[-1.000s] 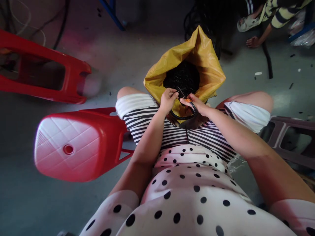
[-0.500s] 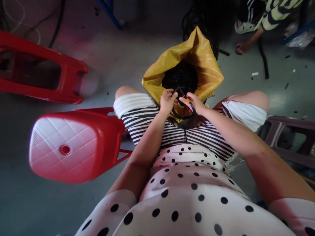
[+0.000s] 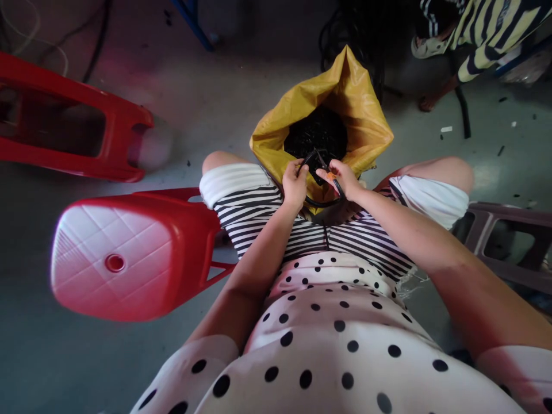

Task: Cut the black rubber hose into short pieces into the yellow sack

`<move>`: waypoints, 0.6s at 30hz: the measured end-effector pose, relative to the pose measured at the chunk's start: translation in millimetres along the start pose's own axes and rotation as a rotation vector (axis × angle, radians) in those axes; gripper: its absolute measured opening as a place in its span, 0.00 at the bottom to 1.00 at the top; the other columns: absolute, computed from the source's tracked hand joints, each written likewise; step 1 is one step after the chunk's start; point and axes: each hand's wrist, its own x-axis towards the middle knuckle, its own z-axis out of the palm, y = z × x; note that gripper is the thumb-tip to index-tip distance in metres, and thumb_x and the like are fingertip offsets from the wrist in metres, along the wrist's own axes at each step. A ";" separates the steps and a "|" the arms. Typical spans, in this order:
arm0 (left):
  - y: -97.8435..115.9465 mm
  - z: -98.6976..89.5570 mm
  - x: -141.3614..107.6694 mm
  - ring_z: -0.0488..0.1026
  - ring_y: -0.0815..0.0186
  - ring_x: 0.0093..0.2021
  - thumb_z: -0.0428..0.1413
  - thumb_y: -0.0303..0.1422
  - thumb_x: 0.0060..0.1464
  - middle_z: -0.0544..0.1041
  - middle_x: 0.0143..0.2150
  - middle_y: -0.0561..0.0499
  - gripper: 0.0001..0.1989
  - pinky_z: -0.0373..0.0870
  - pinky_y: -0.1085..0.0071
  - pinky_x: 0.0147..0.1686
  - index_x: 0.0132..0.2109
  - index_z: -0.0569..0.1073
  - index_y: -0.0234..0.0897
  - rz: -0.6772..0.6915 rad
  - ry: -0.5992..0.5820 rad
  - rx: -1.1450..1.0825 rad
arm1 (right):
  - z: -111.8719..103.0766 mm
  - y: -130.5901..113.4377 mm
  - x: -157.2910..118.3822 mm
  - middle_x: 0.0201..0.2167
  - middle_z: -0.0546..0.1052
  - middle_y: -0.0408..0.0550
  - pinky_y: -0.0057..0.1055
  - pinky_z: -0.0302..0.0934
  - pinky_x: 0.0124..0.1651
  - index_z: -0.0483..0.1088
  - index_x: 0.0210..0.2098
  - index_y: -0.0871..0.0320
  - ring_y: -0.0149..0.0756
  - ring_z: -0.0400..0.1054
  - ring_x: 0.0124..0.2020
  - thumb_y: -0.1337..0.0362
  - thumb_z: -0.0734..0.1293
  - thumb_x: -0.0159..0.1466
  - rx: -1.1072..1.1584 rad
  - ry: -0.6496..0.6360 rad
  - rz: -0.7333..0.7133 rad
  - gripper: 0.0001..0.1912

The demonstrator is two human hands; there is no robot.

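Between my knees stands a yellow sack (image 3: 366,123), its mouth wide and a dark heap of black pieces (image 3: 314,135) inside. Over its near rim, my left hand (image 3: 295,183) pinches a black rubber-like strip (image 3: 307,159), which points up from the fingers. My right hand (image 3: 345,179) is closed on scissors (image 3: 332,176) with orange on the handle; their blades lie close to the strip, and I cannot tell whether they touch. Below both hands curves a black loop (image 3: 323,203); whether it belongs to the strip or the scissors is unclear.
A red stool (image 3: 116,259) is at my left, with another red stool (image 3: 116,135) lying beyond it. At right is a brown-grey stool (image 3: 509,241). A person in a striped sleeve (image 3: 478,63) reaches toward the floor, near a black tube (image 3: 463,115) and scattered scraps.
My left hand has shifted slightly right and its fingers have closed in; more of the black strip shows above them. The other person's arm has moved slightly right and down.
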 end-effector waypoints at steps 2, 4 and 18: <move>1.4 0.5 0.4 0.75 0.65 0.39 0.62 0.36 0.66 0.77 0.38 0.51 0.09 0.71 0.73 0.39 0.50 0.76 0.41 0.023 0.092 0.023 | 0.6 -0.9 -1.6 0.17 0.60 0.34 0.31 0.48 0.18 0.56 0.32 0.50 0.30 0.57 0.16 0.31 0.78 0.57 -0.006 0.015 0.002 0.36; 2.8 0.4 0.4 0.76 0.64 0.43 0.61 0.35 0.66 0.78 0.41 0.50 0.09 0.73 0.72 0.41 0.51 0.76 0.41 0.024 0.118 0.025 | 0.9 -1.4 -2.7 0.16 0.60 0.34 0.30 0.48 0.17 0.56 0.31 0.50 0.30 0.58 0.16 0.32 0.79 0.56 0.003 0.022 0.001 0.36; -2.1 -12.4 13.3 0.78 0.60 0.45 0.63 0.28 0.57 0.81 0.41 0.48 0.08 0.76 0.69 0.43 0.45 0.81 0.39 0.057 -0.006 0.106 | -9.2 10.2 13.3 0.17 0.61 0.34 0.28 0.49 0.13 0.58 0.31 0.51 0.27 0.56 0.14 0.33 0.80 0.57 0.026 -0.055 0.086 0.36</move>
